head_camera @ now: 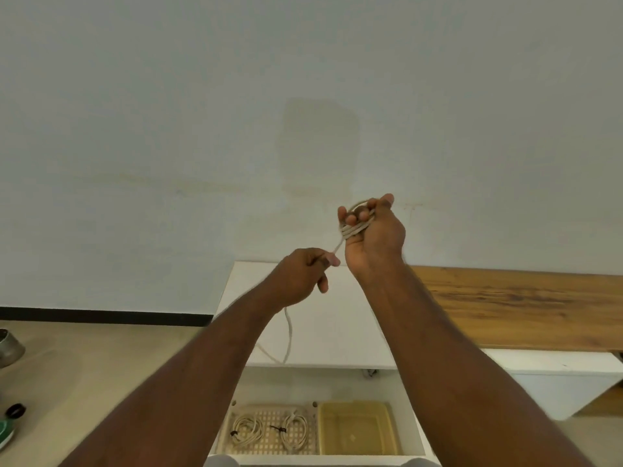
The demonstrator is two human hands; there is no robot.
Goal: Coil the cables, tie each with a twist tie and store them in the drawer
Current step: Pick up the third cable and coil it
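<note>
A: What lies around the hands?

B: Below both grips, an open drawer (418, 429) holds a perforated beige tray (269, 449) with two coiled cables, the left coil (247, 429) and the right coil (296, 431), each bound with a dark twist tie (278, 429). Just right of that tray sits a yellow translucent bin (359, 428). Directly under the hands is the white cabinet top (337, 318); to the right of the raised hand runs a wooden shelf (522, 305). Far left of the grips, on the floor, stands a metal pot (10, 347). Both forearms cross in front of the drawer and hide its near corners.

A: And the cable being worked?

B: The white cable (354, 227) is wound in several loops around the fingers of the right hand (371, 237), which is raised upright with its fingers curled over the coil. From there one strand slants down-left to the left hand (300, 276), whose thumb and fingers pinch it. The loose tail (288, 332) hangs below the left grip onto the cabinet top.

A: How do the hands sit to each other?

B: Near, left one lower, both arms stretched forward.
</note>
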